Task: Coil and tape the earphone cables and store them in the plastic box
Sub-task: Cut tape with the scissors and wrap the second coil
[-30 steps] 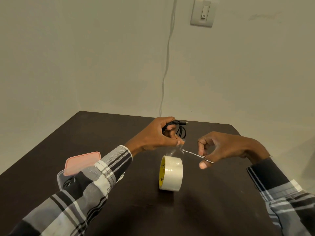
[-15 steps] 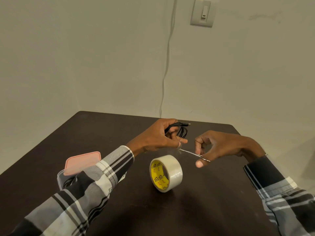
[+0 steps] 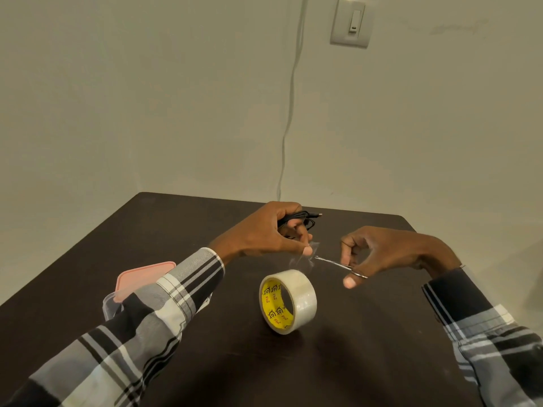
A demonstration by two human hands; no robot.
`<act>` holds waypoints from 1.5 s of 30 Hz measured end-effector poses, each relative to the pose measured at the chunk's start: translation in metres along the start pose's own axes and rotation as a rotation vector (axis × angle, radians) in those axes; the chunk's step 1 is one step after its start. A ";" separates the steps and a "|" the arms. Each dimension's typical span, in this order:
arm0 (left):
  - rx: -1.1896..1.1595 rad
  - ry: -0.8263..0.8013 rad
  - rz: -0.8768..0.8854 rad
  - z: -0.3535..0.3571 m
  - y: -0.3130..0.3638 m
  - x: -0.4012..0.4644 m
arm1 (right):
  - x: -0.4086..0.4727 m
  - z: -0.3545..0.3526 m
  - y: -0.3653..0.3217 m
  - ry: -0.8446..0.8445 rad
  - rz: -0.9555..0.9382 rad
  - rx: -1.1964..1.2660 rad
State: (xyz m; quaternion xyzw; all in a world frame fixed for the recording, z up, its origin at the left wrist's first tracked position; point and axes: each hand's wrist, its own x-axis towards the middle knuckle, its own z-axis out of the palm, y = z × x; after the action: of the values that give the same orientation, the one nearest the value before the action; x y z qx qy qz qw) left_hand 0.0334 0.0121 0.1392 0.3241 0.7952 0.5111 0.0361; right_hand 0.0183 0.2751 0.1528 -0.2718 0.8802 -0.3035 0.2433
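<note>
cam: just your one head view | looks forward and down from above your hands (image 3: 323, 251) | close in on the dark surface (image 3: 367, 362) | corner wall (image 3: 176, 98) fills the top | no second view to overlap

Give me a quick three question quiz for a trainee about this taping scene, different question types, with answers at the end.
1. True or false: the tape roll lies flat on its side on the table.
2. Which hand holds the coiled black cable?
A. left hand
B. right hand
C. neither
3. Fill in: the right hand grips small ____, their tips at the clear tape strip.

Key: 1 false, it stands on its edge. 2 A. 3 scissors.
</note>
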 end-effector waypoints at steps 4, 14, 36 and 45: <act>0.092 0.046 0.008 -0.003 -0.001 -0.003 | -0.005 -0.002 0.009 0.056 -0.010 0.025; 0.156 0.156 0.005 -0.002 -0.002 0.000 | 0.024 0.057 0.014 0.434 -0.191 0.419; 0.038 0.227 -0.047 -0.001 -0.017 0.001 | 0.049 0.081 0.029 0.289 -0.242 0.495; 0.046 0.380 -0.042 -0.004 -0.019 -0.001 | 0.054 0.096 0.032 0.431 -0.131 0.787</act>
State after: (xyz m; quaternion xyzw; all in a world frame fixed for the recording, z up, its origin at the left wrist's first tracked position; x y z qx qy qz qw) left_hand 0.0229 0.0033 0.1248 0.2058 0.8057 0.5441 -0.1117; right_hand 0.0250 0.2240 0.0496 -0.1445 0.7093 -0.6795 0.1198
